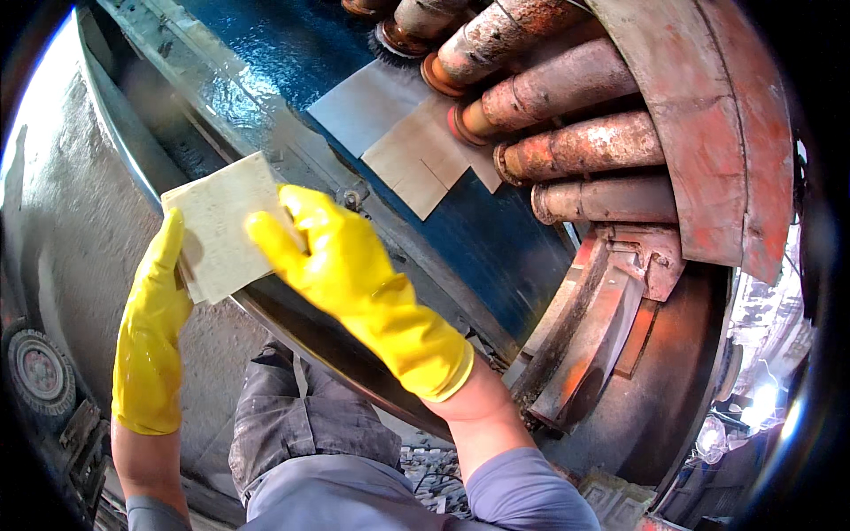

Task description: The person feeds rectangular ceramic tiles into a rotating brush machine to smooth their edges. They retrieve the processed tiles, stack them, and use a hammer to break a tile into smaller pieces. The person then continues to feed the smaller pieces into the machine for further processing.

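Note:
Both my hands wear long yellow rubber gloves. Between them is a square beige stone tile (pixel 223 226), tilted, with another tile edge showing beneath it. My left hand (pixel 152 310) is closed round the tile's left edge, the thumb lying up along its side and the other fingers hidden underneath. At the opposite edge, my right hand (pixel 341 265) grips the tile, with fingertips over its upper face. On the wet blue belt (pixel 491 257) beyond lie a beige tile (pixel 418 164) and a paler grey tile (pixel 367 106), partly under the machine.
Several rusty red cylindrical spindles (pixel 575 146) hang over the belt under a curved red metal housing (pixel 708 106). A metal rail (pixel 390 226) borders the belt on my side. To the left is a broad grey surface (pixel 97 239) with a small wheel (pixel 41 372) beside it.

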The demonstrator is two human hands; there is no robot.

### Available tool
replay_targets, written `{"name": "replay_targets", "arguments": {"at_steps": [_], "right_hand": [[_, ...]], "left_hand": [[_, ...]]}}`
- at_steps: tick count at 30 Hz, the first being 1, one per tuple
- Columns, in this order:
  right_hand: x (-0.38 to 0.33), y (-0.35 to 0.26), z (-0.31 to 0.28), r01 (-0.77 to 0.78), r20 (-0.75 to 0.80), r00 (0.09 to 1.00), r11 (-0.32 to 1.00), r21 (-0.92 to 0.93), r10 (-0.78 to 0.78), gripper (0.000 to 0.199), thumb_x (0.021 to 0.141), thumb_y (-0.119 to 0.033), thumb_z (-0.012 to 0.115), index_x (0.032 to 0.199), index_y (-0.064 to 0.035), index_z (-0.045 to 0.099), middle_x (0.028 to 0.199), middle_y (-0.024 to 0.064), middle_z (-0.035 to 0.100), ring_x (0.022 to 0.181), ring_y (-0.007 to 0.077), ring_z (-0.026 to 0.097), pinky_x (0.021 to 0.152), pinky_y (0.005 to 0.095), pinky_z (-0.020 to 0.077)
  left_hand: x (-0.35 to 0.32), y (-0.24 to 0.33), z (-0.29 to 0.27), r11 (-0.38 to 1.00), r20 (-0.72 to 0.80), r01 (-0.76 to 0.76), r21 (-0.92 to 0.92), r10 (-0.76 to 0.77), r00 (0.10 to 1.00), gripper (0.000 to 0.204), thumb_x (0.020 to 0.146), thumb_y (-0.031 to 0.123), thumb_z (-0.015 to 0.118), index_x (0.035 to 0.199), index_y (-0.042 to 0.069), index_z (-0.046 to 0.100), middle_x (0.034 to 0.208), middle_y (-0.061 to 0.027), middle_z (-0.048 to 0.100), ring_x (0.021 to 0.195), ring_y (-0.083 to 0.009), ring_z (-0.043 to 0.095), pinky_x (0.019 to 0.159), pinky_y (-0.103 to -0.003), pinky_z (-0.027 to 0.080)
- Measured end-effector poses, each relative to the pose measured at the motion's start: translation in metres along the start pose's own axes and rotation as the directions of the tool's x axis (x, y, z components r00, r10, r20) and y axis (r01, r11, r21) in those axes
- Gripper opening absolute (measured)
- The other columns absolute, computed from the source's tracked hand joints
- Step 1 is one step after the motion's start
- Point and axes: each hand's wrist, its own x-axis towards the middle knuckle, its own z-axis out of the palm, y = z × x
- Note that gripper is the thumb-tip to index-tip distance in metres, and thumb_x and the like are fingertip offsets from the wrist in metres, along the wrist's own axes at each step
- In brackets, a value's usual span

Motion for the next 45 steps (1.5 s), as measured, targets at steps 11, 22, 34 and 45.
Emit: {"name": "replay_targets", "arguments": {"at_steps": [11, 22, 34, 45], "right_hand": [[-0.042, 0.202, -0.094, -0.216, -0.327, 0.928, 0.973, -0.081, 0.178, 0.043, 0.104, -0.024, 0.062, 0.138, 0.0013, 0.057, 0.124, 0.0137, 0.069, 0.115, 0.0220, 0.064, 0.101, 0.0363, 0.0511], [-0.011, 0.449, -0.234, -0.536, -0.819, 0.490, 0.844, -0.012, 0.299, 0.050, 0.093, -0.014, 0.057, 0.141, -0.0015, 0.052, 0.136, 0.0264, 0.063, 0.118, 0.0379, 0.065, 0.102, 0.0418, 0.0513], [-0.079, 0.459, -0.259, -0.011, -0.207, 0.217, 0.215, 0.977, 0.954, 0.044, 0.107, -0.039, 0.052, 0.112, 0.0005, 0.070, 0.105, 0.0131, 0.077, 0.084, 0.0234, 0.075, 0.064, 0.0315, 0.0648], [-0.111, 0.124, -0.216, -0.594, 0.058, 0.361, 0.182, 0.783, 0.931, 0.039, 0.105, -0.040, 0.057, 0.112, -0.0024, 0.066, 0.095, 0.0136, 0.075, 0.077, 0.0275, 0.072, 0.067, 0.0373, 0.0579]], "left_hand": [[-0.004, -0.024, -0.036, 0.962, 0.058, -0.105, -0.251, 0.123, 0.991, 0.073, 0.088, 0.049, 0.076, 0.139, 0.003, 0.053, 0.118, -0.0146, 0.070, 0.103, -0.0253, 0.073, 0.089, -0.040, 0.062], [0.014, -0.031, -0.055, 0.929, 0.051, -0.269, -0.254, 0.290, 0.956, 0.068, 0.094, 0.050, 0.070, 0.139, 0.003, 0.052, 0.120, -0.0159, 0.071, 0.097, -0.0240, 0.076, 0.080, -0.039, 0.066], [0.028, 0.037, 0.037, 0.976, 0.047, -0.158, -0.152, 0.167, 0.985, 0.065, 0.094, 0.048, 0.071, 0.138, 0.005, 0.053, 0.119, -0.0140, 0.070, 0.095, -0.0209, 0.075, 0.081, -0.034, 0.064], [0.030, 0.081, 0.106, 0.998, 0.004, 0.033, -0.059, -0.033, 0.999, 0.061, 0.091, 0.035, 0.078, 0.138, 0.002, 0.056, 0.125, -0.0129, 0.068, 0.108, -0.0223, 0.071, 0.096, -0.038, 0.059]]}}
